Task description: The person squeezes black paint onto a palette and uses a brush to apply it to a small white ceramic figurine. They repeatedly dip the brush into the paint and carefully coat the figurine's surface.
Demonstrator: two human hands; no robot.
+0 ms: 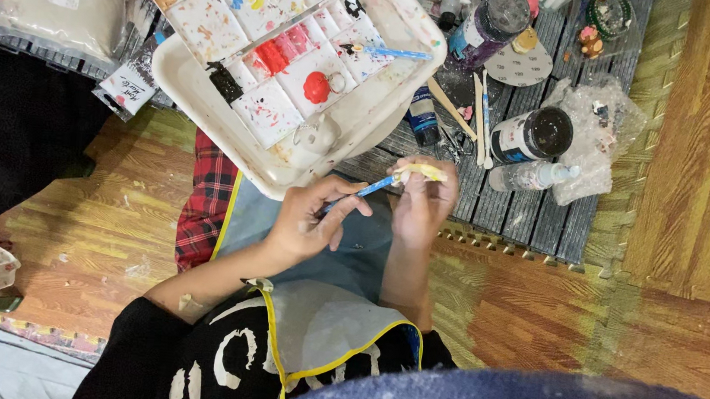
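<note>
Pale yellow, small flat piece (421, 172) sits pinched in the fingertips of my right hand (420, 204), held up just in front of the white plastic paint tray (209, 94). From the head camera I see my left hand (311, 220) closed around a thin blue-handled paintbrush (366, 189) — its long axis runs up and to the right, tip touching the piece's left edge. Both hands are nearly touching, the left slightly lower. Black-lidded paint jars (535, 134) stand beyond on the dark slatted mat (535, 217).
</note>
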